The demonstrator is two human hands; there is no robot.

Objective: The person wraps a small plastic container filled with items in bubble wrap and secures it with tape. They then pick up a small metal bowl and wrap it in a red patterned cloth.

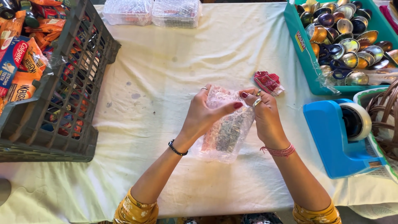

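Bubble wrap around a small bundle is held just above the cloth-covered desk, near its front edge. Left hand and right hand each pinch the top edge, fingers closed on the wrap. Folds are best kept tight and flat (tape dispenser stands just right).
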